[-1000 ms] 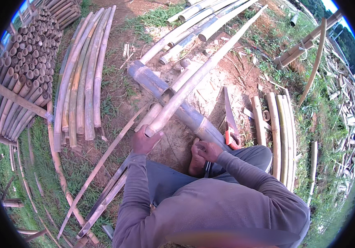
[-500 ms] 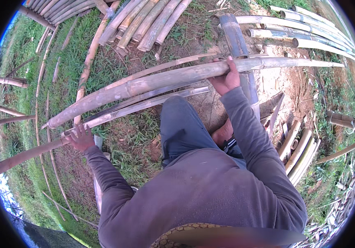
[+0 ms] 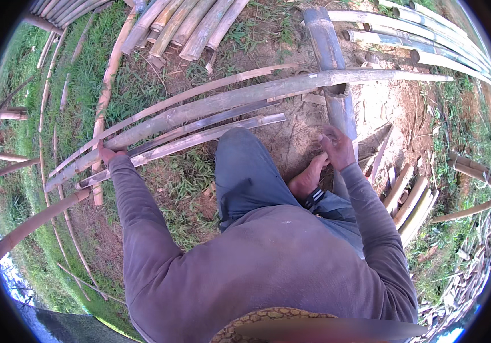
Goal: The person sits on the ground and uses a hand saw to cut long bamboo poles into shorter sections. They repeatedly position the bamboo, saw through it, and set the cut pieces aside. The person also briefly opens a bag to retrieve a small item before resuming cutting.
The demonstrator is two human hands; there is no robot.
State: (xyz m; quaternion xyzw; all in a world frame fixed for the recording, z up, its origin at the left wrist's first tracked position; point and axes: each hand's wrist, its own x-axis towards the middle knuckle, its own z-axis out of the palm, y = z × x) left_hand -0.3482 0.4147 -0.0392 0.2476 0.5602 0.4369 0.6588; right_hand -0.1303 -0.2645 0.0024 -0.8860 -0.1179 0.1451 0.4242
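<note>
A long bamboo pole (image 3: 199,108) slants across in front of me, its right part resting on a thick dark bamboo log (image 3: 321,43). My left hand (image 3: 112,154) is closed on the pole near its left end; the pole hides part of the fingers. Bent and loosely apart, the fingers of my right hand (image 3: 339,150) show nothing between them. That hand hovers near my bare foot (image 3: 308,178) and the log. Split bamboo strips lie along both sides of the pole: one strip (image 3: 171,102) beyond it, another strip (image 3: 211,135) nearer my knee.
Cut bamboo poles (image 3: 197,28) are stacked at the far side, with more pale poles (image 3: 428,34) at the far right. Short bamboo pieces (image 3: 411,197) lie right of my foot. An upright-running pole (image 3: 108,74) supports the strips' left ends. Grass and bare soil surround me.
My right hand has let go of the pole and drawn back toward my foot. My left hand has moved from the near strip to the pole, which now lies lower at its left end.
</note>
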